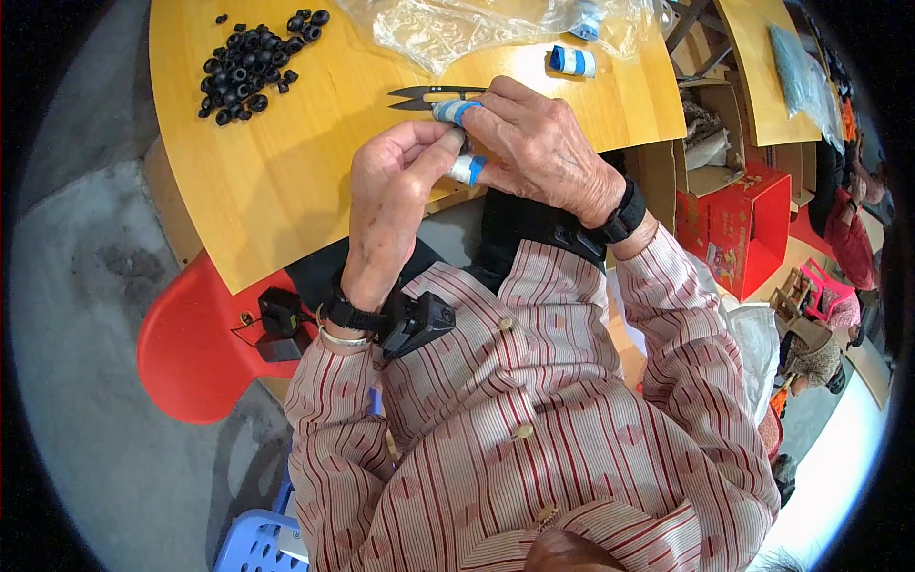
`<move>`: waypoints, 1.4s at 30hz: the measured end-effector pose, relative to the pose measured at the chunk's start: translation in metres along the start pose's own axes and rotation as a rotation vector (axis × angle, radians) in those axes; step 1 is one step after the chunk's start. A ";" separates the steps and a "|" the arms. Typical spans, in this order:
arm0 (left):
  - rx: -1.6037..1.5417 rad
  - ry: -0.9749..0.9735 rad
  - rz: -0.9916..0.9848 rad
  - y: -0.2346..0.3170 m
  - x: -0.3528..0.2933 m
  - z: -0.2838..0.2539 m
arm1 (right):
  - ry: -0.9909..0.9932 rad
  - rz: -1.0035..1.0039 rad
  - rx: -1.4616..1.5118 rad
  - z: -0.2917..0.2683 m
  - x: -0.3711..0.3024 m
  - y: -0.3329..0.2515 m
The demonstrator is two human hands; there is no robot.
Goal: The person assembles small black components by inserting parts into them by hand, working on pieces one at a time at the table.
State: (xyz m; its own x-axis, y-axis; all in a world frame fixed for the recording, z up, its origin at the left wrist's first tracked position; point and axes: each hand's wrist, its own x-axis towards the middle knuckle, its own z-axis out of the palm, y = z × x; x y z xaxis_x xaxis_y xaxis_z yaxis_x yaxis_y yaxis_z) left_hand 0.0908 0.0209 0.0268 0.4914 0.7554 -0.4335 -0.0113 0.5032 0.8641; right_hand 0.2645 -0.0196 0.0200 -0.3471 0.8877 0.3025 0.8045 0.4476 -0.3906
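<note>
The yellow wooden bench (286, 181) has a rounded edge and stands over a grey concrete floor (86, 315). A red plastic stool (186, 348) is under its near edge, and a blue plastic stool (253, 543) is beside the person's left elbow. To the right, an open red cardboard box (748, 229) stands on the floor, and next to it an open brown carton (705, 143) holds crumpled white and dark material. Another person in red clothing (853, 243) sits at the far right.

On the far left part of the bench lies a loose heap of small black rubber rings (250, 65). A crumpled clear plastic bag (477, 27) lies at the far edge; what is inside it cannot be told. Just beside the bag is a small roll of blue and white tape (572, 61).

Both hands meet above the near edge of the bench. The left hand (391, 205) is bent, its fingers pinching at the taped fingers of the right hand (538, 153). The right hand's fingers carry blue and white tape wraps. Black thread snips (429, 95) lie on the bench, touching the right fingertips.
</note>
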 end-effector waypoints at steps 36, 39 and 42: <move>0.903 -0.191 0.737 0.022 -0.008 -0.018 | 0.102 -0.016 0.300 0.003 -0.001 -0.007; 0.904 -0.182 0.749 0.022 -0.009 -0.018 | 0.078 -0.044 0.303 -0.001 0.000 -0.008; 0.897 -0.173 0.756 0.023 -0.010 -0.016 | 0.067 -0.061 0.292 -0.001 -0.001 -0.007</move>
State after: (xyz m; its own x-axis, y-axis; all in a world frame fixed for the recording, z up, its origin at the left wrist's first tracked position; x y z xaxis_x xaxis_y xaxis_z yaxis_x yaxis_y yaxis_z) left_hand 0.0713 0.0314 0.0466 0.7342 0.6334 0.2445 0.2316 -0.5722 0.7867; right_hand 0.2596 -0.0240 0.0231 -0.3505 0.8534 0.3859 0.6068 0.5208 -0.6005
